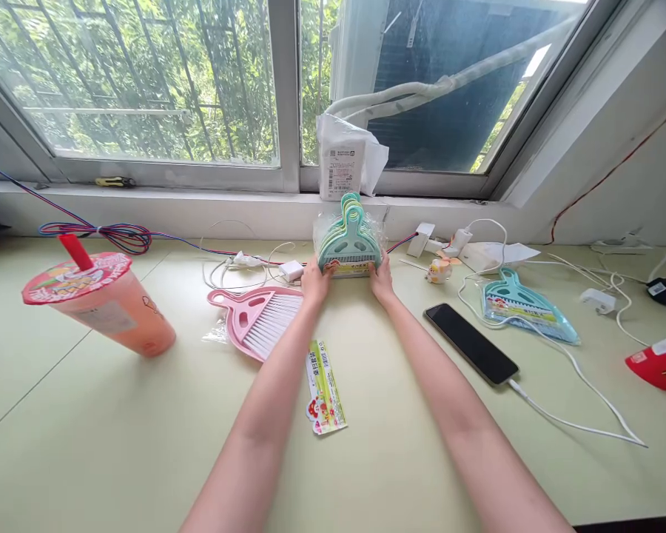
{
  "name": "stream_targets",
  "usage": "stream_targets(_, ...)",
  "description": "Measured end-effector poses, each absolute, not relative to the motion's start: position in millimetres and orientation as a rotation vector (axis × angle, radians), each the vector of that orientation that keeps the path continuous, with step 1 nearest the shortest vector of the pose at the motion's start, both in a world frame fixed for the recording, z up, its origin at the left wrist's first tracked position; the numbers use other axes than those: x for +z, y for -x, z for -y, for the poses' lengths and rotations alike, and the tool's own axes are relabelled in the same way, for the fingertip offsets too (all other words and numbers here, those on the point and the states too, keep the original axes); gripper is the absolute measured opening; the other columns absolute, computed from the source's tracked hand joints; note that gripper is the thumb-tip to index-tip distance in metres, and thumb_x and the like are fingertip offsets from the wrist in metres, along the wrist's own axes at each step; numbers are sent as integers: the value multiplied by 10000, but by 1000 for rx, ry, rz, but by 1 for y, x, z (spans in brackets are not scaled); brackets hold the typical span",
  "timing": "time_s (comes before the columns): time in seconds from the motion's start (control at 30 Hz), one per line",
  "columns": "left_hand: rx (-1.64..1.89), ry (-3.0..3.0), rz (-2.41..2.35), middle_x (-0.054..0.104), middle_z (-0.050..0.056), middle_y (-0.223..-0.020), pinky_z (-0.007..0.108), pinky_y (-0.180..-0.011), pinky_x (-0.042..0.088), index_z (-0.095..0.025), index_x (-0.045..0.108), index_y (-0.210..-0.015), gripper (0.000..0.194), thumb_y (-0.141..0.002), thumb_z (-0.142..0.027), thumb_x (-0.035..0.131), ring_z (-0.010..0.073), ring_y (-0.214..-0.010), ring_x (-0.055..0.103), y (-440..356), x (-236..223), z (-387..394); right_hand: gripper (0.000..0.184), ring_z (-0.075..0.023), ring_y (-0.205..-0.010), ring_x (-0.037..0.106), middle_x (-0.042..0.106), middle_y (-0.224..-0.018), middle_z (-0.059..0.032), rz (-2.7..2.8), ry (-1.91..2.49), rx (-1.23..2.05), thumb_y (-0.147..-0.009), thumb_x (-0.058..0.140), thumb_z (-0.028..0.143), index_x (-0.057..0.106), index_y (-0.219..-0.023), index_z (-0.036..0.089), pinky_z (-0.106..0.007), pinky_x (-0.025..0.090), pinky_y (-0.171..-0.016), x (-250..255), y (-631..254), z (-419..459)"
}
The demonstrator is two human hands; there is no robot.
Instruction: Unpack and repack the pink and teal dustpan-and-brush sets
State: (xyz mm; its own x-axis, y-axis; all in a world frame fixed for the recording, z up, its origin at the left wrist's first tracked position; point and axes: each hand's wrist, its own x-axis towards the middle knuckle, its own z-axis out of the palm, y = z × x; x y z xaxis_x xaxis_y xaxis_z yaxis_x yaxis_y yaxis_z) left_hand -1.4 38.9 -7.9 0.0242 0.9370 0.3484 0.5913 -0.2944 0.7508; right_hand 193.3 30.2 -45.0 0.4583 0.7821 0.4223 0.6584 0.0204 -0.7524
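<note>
Dustpan stack point(349, 244) stands upright at counter's point(377, 422) back, by the wall point(277, 222); left hand point(314, 283) and right hand point(382, 280) pinch its lower corners, probably to stop toppling. Pink dustpan point(255, 302) lies left; phone point(471, 344) right, cabled, likely charging.

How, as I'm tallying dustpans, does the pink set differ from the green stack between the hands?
The pink set lies flat; the green stack stands with its handles up. The pink set is single, while the green stack has several layers. The left hand and right hand hold the green stack, not the pink set. Both have looped handles.
</note>
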Motion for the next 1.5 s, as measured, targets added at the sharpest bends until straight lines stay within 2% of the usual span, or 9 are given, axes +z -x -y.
stream_targets(0.37,1302,-1877,-1574,476,187,-1371,453,-1077,385,-192,340,-1457,628,-920,-448,541,320,-1340,436,-1,-12,-43,702,-245,-1249,490,368,-1457,-181,1189,1512,87,-887,478,414,181,-1499,244,-465,402,-1027,-37,-193,-25)
stream_targets(0.57,1504,-1919,-1557,369,196,-1477,459,-1167,306,-199,181,-1527,722,-941,-497,482,301,-1438,317,-2,-13,-41,670,-289,-1389,354,297,-1508,-180,1296,1513,-266,-903,446,432,172,-1485,241,-520,354,-1070,-18,-179,-6)
stream_targets(0.77,1738,-2036,-1483,158,175,-1597,466,-1212,245,-233,24,-1555,665,-1001,-399,351,242,-1524,124,-9,4,-22,557,-326,-1423,288,289,-1498,-192,1273,1442,-472,-916,398,382,268,-1432,216,-578,306,-1082,-5,-169,17)
stream_targets(0.87,1831,-2017,-1472,159,146,-1604,492,-1202,263,-280,52,-1552,627,-1004,-347,350,230,-1521,140,-10,27,-8,488,-330,-1406,317,326,-1477,-185,1313,1439,-475,-917,373,334,351,-1390,214,-583,309,-1067,1,-162,28)
stream_targets(0.93,1890,-1988,-1433,216,129,-1583,492,-1195,273,-290,170,-1528,558,-1004,-330,358,225,-1507,188,-6,45,2,442,-310,-1383,359,385,-1453,-165,1373,1436,-450,-918,376,310,408,-1351,223,-551,323,-1063,4,-152,36)
stream_targets(1.13,1952,-1807,-1224,452,103,-1417,421,-1167,309,-237,532,-1255,305,-1005,-329,383,206,-1418,355,34,69,28,294,-257,-1202,548,638,-1242,-102,1737,1373,-82,-939,404,271,604,-1146,212,-442,378,-1027,7,-99,72)
stream_targets(1.27,1789,-1426,-1249,598,83,-1246,373,-1104,378,-203,597,-1106,222,-980,-306,446,189,-1294,487,68,62,35,339,-258,-1119,611,687,-1188,-82,1831,1399,385,-977,392,389,655,-1114,225,-417,440,-968,-1,-61,98)
stream_targets(1.37,1702,-1290,-1286,662,81,-1127,368,-1012,455,-183,614,-1048,210,-953,-274,450,185,-1134,596,88,51,42,484,-196,-819,692,722,-989,-79,1618,1381,811,-1005,286,493,670,-1052,201,-333,519,-783,-3,-41,111)
stream_targets(1.5,1490,-950,-1242,697,99,-1093,312,-901,511,-176,636,-994,263,-899,-232,398,171,-1021,660,104,36,58,365,-139,-570,653,700,-861,-59,1468,1259,1284,-934,523,483,634,-1092,174,-270,514,-571,1,-28,126)
